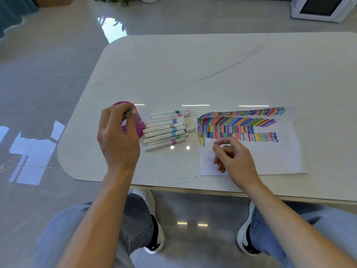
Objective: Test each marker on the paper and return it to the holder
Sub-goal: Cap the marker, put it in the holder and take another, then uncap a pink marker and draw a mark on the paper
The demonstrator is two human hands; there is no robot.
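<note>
Head view: a person sits at a white desk [212, 60], both bare arms reaching over it.
Left hand [117, 140]: left of centre, its grip pinched on a grey marker [129, 112], held over the holder's mouth.
Holder [138, 123]: purple openwork cup, mostly hidden behind that hand; I cannot tell what is inside.
Loose markers [166, 129]: a white pile lying on the desk just right of the holder, coloured bands showing.
Paper [270, 155]: right of centre, upper part filled with rows of coloured strokes.
Right hand [234, 157]: over the paper's lower left corner, fingers loosely curled, grip holding nothing.
</note>
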